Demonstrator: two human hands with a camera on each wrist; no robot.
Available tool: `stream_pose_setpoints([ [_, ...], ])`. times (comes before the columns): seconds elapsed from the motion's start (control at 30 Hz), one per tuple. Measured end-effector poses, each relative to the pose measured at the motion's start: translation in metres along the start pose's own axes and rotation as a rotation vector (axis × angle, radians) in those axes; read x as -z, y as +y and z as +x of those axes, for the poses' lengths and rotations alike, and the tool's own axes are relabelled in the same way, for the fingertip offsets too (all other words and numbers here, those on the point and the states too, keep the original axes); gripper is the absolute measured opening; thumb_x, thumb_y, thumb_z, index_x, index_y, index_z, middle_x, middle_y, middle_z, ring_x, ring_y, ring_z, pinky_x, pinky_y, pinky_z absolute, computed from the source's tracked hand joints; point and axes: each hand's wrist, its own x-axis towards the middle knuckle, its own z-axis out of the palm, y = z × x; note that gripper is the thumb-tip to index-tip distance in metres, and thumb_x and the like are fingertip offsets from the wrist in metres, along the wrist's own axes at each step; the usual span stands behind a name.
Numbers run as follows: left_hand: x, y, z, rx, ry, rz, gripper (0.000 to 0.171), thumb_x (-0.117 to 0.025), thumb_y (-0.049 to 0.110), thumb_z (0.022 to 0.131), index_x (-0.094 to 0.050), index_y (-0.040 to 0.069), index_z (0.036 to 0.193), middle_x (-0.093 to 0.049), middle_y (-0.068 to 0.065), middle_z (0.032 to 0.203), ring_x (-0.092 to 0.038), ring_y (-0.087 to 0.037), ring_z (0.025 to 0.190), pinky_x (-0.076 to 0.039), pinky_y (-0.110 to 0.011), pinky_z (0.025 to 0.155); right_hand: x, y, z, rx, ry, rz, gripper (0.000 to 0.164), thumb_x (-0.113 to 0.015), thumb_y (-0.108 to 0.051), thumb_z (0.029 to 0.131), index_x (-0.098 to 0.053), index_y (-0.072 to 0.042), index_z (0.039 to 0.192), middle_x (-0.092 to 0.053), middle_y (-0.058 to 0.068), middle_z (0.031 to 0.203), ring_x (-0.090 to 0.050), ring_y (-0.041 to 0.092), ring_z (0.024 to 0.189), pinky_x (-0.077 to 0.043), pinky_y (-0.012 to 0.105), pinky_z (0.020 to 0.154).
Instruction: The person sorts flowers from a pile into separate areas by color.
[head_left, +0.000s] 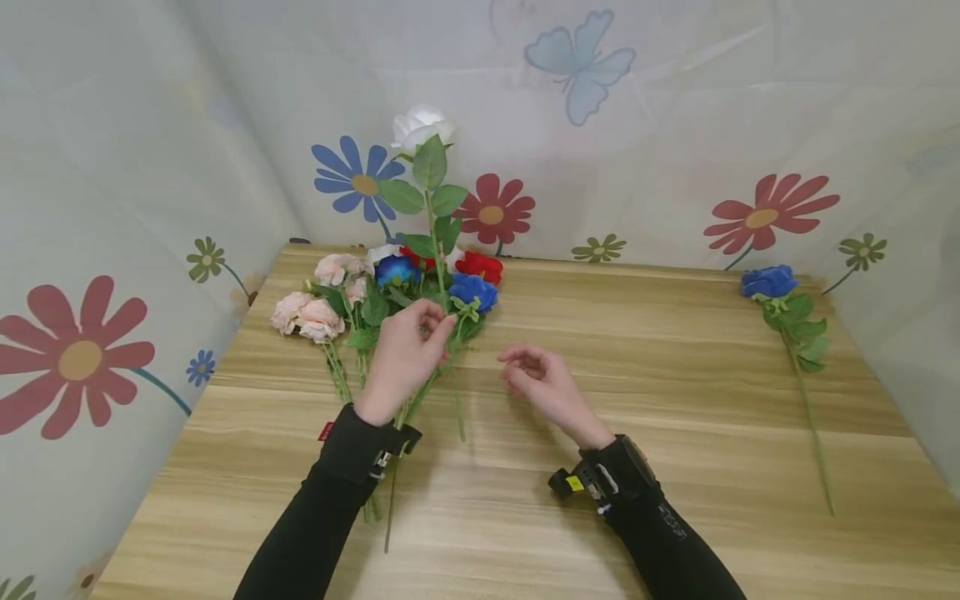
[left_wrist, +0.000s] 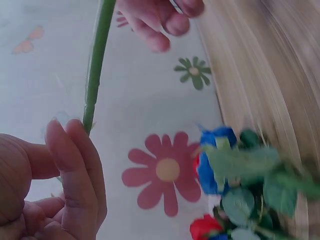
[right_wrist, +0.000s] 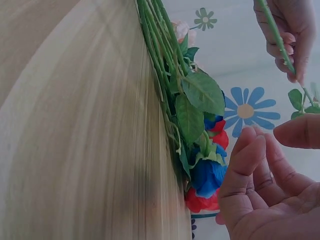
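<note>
My left hand (head_left: pixel 405 354) pinches the green stem (left_wrist: pixel 97 60) of a white artificial rose (head_left: pixel 422 127), held upright with its bloom high against the backdrop. In the left wrist view, thumb and fingers meet on that stem. To the right, my right hand (head_left: pixel 551 387) hovers over the table, its fingers loosely bent around nothing; the right wrist view shows a gap between thumb and fingertips. Behind and below the left hand lies a bunch of flowers: pale pink blooms (head_left: pixel 320 320), a blue rose (head_left: pixel 474 292) and a red rose (head_left: pixel 480 267), among others. Leaves and the left hand partly hide it.
A single blue rose (head_left: pixel 768 282) with a long stem lies apart at the table's right side. The wooden table (head_left: pixel 637 333) ends at a printed fabric backdrop (head_left: pixel 660 150) behind and at both sides. Stems of the bunch run toward the front, beneath the left forearm.
</note>
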Motion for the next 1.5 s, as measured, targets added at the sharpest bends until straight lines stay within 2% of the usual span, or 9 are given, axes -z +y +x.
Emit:
stream_pose_setpoints([
  [0.17,-0.018,0.004,0.0,0.018,-0.051,-0.079,0.018,-0.061,0.02,0.102,-0.065,0.003,0.106,-0.068,-0.015,0.084,-0.07,-0.029,0.065,-0.054,-0.029,0.054,0.008,0.005,-0.002,-0.008,0.015,0.01,0.027,-0.054,-0.003,0.098,-0.061,0.007,0.123,-0.067,0.028,0.108,-0.069,0.035,0.097,-0.061,0.035,0.083],
  [0.3,-0.029,0.002,0.001,0.035,-0.1,-0.152,0.017,-0.061,0.02,0.102,-0.064,0.003,0.106,-0.066,-0.013,0.084,-0.07,-0.034,0.069,-0.059,-0.035,0.062,0.016,0.008,-0.005,-0.025,0.002,0.006,0.029,-0.054,-0.006,0.099,-0.06,0.007,0.125,-0.066,0.029,0.112,-0.069,0.028,0.096,-0.06,0.031,0.084],
  [0.4,-0.035,-0.001,0.002,0.035,-0.133,-0.171,0.017,-0.062,0.02,0.102,-0.064,0.004,0.107,-0.067,-0.012,0.084,-0.07,-0.036,0.071,-0.06,-0.043,0.066,0.021,0.008,-0.009,-0.031,-0.018,0.006,0.03,-0.054,-0.007,0.1,-0.059,0.007,0.126,-0.065,0.03,0.113,-0.068,0.022,0.093,-0.058,0.029,0.083],
  [0.47,-0.039,-0.004,0.003,0.034,-0.154,-0.178,0.017,-0.061,0.021,0.102,-0.064,0.005,0.107,-0.067,-0.012,0.084,-0.07,-0.039,0.073,-0.06,-0.043,0.067,0.024,0.008,-0.011,-0.043,-0.03,0.018,0.03,-0.053,-0.008,0.101,-0.058,0.007,0.126,-0.065,0.03,0.112,-0.068,0.02,0.092,-0.058,0.029,0.083],
  [0.6,-0.042,-0.007,0.004,0.037,-0.171,-0.181,0.017,-0.062,0.021,0.101,-0.065,0.004,0.106,-0.068,-0.012,0.084,-0.07,-0.04,0.074,-0.06,-0.043,0.067,0.026,0.01,-0.014,-0.061,-0.067,0.061,0.031,-0.052,-0.009,0.102,-0.056,0.008,0.127,-0.065,0.028,0.111,-0.068,0.019,0.09,-0.058,0.028,0.081],
  [0.83,-0.046,-0.01,0.006,0.019,-0.189,-0.139,0.021,-0.064,0.024,0.1,-0.068,0.004,0.106,-0.072,-0.013,0.09,-0.071,-0.038,0.077,-0.055,-0.026,0.06,0.026,0.012,-0.015,-0.057,-0.161,0.168,0.038,-0.051,-0.011,0.103,-0.05,0.014,0.132,-0.067,0.015,0.105,-0.065,0.012,0.086,-0.056,0.025,0.077],
  [1.17,-0.049,-0.014,0.007,-0.005,-0.187,-0.039,0.022,-0.065,0.031,0.1,-0.07,0.01,0.106,-0.069,-0.006,0.09,-0.06,-0.015,0.077,-0.049,-0.028,0.07,0.029,0.015,-0.018,-0.13,-0.442,0.249,0.051,-0.048,-0.02,0.106,-0.039,0.014,0.143,-0.067,-0.004,0.105,-0.066,0.013,0.097,-0.053,0.023,0.079],
  [1.33,-0.053,-0.017,0.008,-0.016,-0.205,-0.048,0.02,-0.064,0.03,0.1,-0.07,0.011,0.106,-0.069,-0.007,0.091,-0.059,-0.015,0.077,-0.048,-0.028,0.071,0.027,0.014,-0.02,-0.145,-0.47,0.305,0.052,-0.05,-0.017,0.105,-0.037,0.016,0.142,-0.068,-0.007,0.104,-0.065,0.009,0.094,-0.054,0.021,0.078],
  [1.5,-0.056,-0.021,0.009,-0.018,-0.211,-0.053,0.02,-0.063,0.03,0.101,-0.069,0.011,0.106,-0.069,-0.005,0.092,-0.059,-0.015,0.077,-0.048,-0.028,0.072,0.025,0.015,-0.02,-0.115,-0.501,0.334,0.049,-0.052,-0.015,0.104,-0.04,0.018,0.139,-0.069,-0.001,0.106,-0.065,0.009,0.093,-0.054,0.02,0.076],
])
